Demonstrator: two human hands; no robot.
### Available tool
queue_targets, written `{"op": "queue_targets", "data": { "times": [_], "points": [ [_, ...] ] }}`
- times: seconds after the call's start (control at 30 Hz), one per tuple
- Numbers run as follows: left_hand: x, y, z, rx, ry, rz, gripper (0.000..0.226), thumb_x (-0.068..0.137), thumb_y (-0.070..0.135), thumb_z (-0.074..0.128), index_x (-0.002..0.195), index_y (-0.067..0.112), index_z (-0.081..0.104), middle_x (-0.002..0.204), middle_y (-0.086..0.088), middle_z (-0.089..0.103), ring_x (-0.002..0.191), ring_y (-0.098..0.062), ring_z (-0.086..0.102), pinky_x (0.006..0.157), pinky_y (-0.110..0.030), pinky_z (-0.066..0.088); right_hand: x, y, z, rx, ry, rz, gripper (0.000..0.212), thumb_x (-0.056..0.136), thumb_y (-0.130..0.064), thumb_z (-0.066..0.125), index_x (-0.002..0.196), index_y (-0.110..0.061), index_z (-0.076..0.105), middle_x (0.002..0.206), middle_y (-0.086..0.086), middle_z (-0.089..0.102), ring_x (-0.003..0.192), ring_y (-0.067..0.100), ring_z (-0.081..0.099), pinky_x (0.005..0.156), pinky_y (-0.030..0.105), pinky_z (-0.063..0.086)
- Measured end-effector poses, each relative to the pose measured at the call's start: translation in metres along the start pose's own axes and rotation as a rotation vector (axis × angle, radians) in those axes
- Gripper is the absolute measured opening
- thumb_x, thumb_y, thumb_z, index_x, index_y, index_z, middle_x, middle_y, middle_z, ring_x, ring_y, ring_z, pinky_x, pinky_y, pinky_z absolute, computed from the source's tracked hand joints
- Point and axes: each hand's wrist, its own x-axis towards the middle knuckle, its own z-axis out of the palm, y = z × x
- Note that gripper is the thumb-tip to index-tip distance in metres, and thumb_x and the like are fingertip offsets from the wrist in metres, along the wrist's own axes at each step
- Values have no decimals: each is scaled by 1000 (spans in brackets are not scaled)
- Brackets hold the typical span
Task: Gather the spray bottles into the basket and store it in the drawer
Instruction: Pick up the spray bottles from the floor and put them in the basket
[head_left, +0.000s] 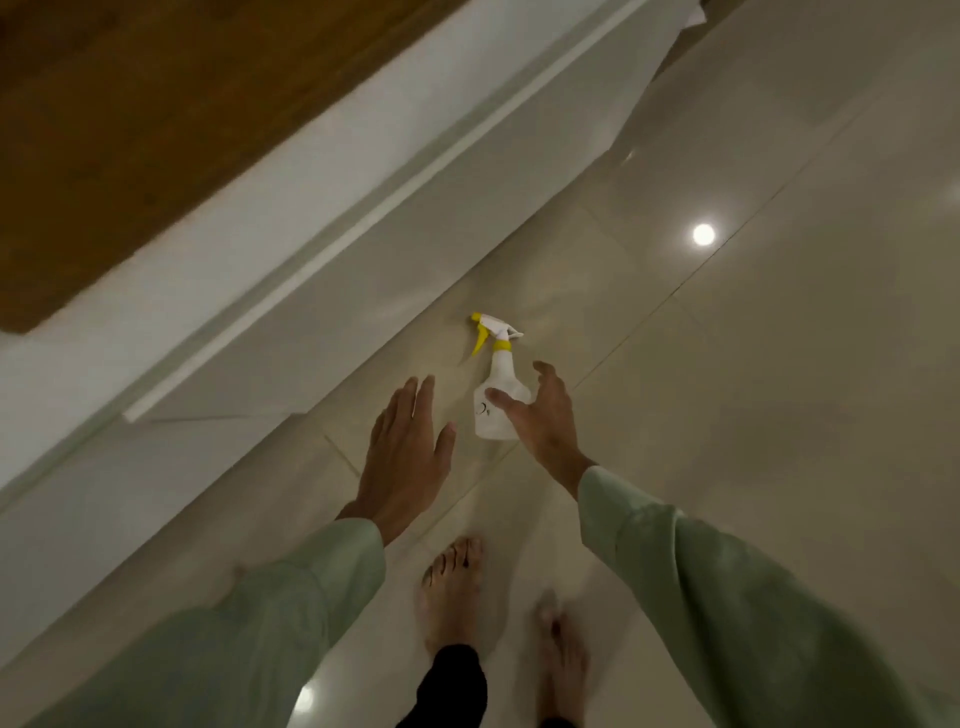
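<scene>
A white spray bottle (493, 395) with a yellow trigger and yellow collar lies on the glossy tiled floor, nozzle pointing away from me. My right hand (540, 415) hovers over the bottle's lower right side, fingers spread and curved, thumb across its body, holding nothing. My left hand (408, 452) is flat with fingers together, empty, just left of the bottle. No basket is in view.
A white cabinet (234, 249) with drawer fronts and a long handle rail runs diagonally along the left, with a wooden top (130, 130) above. My bare feet (452, 592) stand on the tiles below my hands. A ceiling light reflects on the floor at right.
</scene>
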Motion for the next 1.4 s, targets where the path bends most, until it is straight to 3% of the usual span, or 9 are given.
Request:
{"op": "queue_targets", "data": {
  "times": [0.1,0.2,0.33,0.47,0.63,0.83,1.13,1.27,1.4],
  "points": [
    [35,-8,19,-4,-16,-12,63,101,37,38,155,18,11,164,-8,14,151,-23,14,122,-41,18,47,6,21,-12,-2,73,93,76,-60,75,149,-20,35,145,8,49,130,29,51,102,49,48],
    [57,-18,35,-8,-9,-22,63,102,38,37,155,18,12,164,-8,14,151,-23,15,122,-41,18,82,12,42,3,-42,161,65,73,-64,74,116,-23,49,112,2,63,90,21,63,69,32,47],
    [56,-28,46,-25,-13,-52,63,102,38,37,155,17,12,164,-9,15,151,-23,15,122,-41,18,92,25,60,157,-72,308,50,65,-47,80,98,-18,59,90,0,66,71,16,64,52,25,42],
    [25,-33,35,-54,11,-101,63,101,38,38,155,18,13,163,-9,16,151,-24,16,122,-40,18,59,24,52,212,-121,346,36,66,-29,81,94,-9,70,85,7,73,68,25,68,54,25,47],
    [-50,-25,7,-117,89,-192,63,101,42,37,155,21,13,164,-6,15,150,-22,17,121,-37,17,-22,-5,22,167,-190,177,33,73,-24,80,97,-12,61,86,4,66,72,21,64,60,32,48],
    [-158,-18,-46,-187,254,-292,63,101,41,39,155,21,14,163,-6,18,151,-21,18,122,-38,20,-138,-54,6,120,-326,-70,24,89,-22,73,106,-15,58,106,14,69,100,34,68,89,52,56],
    [-320,-80,-91,-289,426,-477,64,100,35,44,155,16,17,162,-8,21,149,-24,23,120,-42,25,-301,-98,58,122,-537,-251,21,87,-10,73,106,-14,64,104,9,72,100,25,68,80,33,55],
    [-389,-136,-89,-338,489,-530,64,100,35,46,154,18,18,162,-5,22,150,-22,21,121,-42,23,-367,-90,112,107,-559,-313,23,82,-9,80,101,-12,67,98,7,75,94,22,70,81,36,58],
    [-452,-208,-77,-373,505,-563,64,99,31,49,153,12,22,161,-10,26,149,-25,25,119,-44,27,-429,-67,185,65,-545,-356,31,73,-6,87,97,-16,72,89,-5,77,85,7,71,72,20,55]
  ]
}}
